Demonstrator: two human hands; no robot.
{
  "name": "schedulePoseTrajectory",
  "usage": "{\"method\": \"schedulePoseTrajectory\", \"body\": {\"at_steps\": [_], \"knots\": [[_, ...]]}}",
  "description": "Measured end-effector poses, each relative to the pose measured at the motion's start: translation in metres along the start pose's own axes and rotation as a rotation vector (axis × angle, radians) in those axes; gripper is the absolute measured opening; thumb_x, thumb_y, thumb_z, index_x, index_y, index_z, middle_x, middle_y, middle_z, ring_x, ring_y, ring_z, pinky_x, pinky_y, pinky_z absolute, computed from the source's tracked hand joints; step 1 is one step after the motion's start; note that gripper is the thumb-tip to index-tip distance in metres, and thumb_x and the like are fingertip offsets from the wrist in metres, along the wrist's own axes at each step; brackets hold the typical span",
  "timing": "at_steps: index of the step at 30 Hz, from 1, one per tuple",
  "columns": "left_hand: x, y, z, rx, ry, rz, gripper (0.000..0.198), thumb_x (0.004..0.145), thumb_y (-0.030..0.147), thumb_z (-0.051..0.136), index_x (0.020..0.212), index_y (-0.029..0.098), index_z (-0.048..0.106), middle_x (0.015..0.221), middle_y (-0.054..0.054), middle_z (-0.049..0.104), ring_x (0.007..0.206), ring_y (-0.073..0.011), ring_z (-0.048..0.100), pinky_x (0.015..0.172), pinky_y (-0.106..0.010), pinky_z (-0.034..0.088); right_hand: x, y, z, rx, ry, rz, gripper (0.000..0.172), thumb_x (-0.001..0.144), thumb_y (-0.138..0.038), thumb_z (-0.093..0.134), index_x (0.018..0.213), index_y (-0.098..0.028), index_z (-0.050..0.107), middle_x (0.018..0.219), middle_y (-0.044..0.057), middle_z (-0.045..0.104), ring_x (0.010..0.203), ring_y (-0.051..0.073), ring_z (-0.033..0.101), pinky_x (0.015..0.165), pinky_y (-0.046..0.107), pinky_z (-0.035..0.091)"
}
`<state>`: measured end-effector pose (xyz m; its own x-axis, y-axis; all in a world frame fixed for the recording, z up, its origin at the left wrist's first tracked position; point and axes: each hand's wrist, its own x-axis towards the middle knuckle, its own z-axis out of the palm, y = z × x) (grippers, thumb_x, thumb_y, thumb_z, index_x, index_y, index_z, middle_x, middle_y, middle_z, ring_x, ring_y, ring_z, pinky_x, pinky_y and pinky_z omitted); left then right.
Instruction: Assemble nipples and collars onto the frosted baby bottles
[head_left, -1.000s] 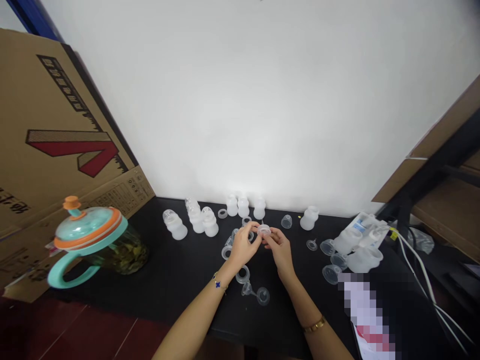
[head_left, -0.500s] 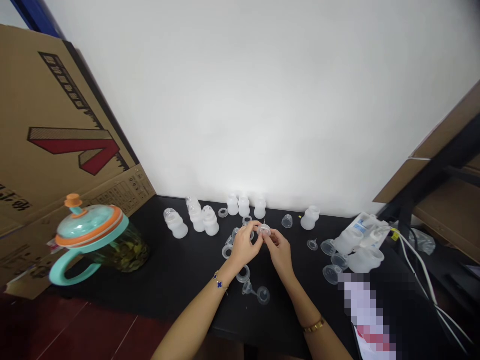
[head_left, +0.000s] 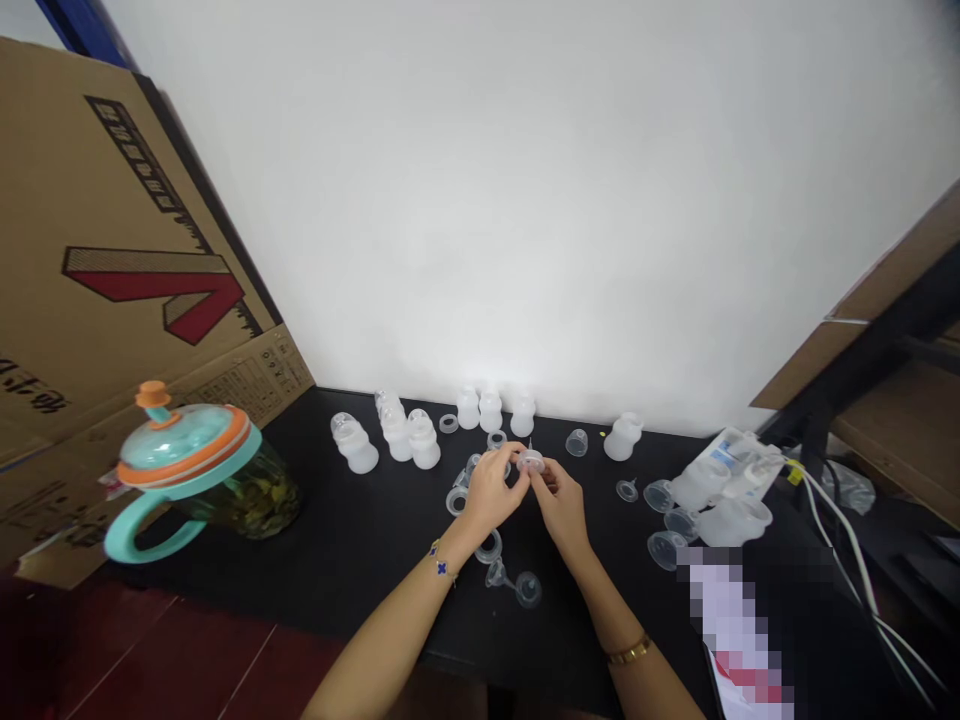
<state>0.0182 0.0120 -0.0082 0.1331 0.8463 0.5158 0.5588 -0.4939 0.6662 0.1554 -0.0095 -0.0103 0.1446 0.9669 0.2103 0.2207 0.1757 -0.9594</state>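
My left hand (head_left: 491, 492) and my right hand (head_left: 562, 503) meet above the black table, fingers closed from both sides on a white baby bottle collar ring (head_left: 531, 460). A thin clear tip, likely of a silicone nipple, sticks up from the ring. Under and beside my left hand lie several loose rings, one of them a white collar ring (head_left: 457, 501). Nearer the front edge is a clear nipple (head_left: 528, 589), with another small clear funnel-like piece (head_left: 496, 573) next to it. Right of my hands another nipple (head_left: 628, 490) rests on the table.
Capped bottles (head_left: 358, 447) stand at the back left, with uncapped bottles (head_left: 490, 411) along the wall. Clear caps (head_left: 659, 495) and more bottles lie at the right beside white cables (head_left: 840, 520). A large teal-lidded jug (head_left: 195, 470) stands left, before a cardboard box (head_left: 112, 200).
The view has shifted slightly. Both hands stay in nearly the same place, still gripping the collar ring.
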Motion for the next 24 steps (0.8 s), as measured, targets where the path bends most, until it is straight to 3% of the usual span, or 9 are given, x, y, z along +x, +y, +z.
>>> {"method": "schedulePoseTrajectory", "body": {"at_steps": [24], "knots": [[-0.0002,0.0033,-0.0019,0.018,0.027,0.017,0.019,0.087,0.018,0.06,0.105,0.024,0.062,0.088,-0.001,0.073,0.085,-0.021,0.067,0.082,-0.032,0.047,0.0,0.0035,-0.0016,-0.114,-0.021,-0.035,0.033,0.092,-0.049,0.056,0.098,-0.02,0.071,0.086,0.004,0.076,0.074,0.022,0.066,0.069,0.03,0.047]]}}
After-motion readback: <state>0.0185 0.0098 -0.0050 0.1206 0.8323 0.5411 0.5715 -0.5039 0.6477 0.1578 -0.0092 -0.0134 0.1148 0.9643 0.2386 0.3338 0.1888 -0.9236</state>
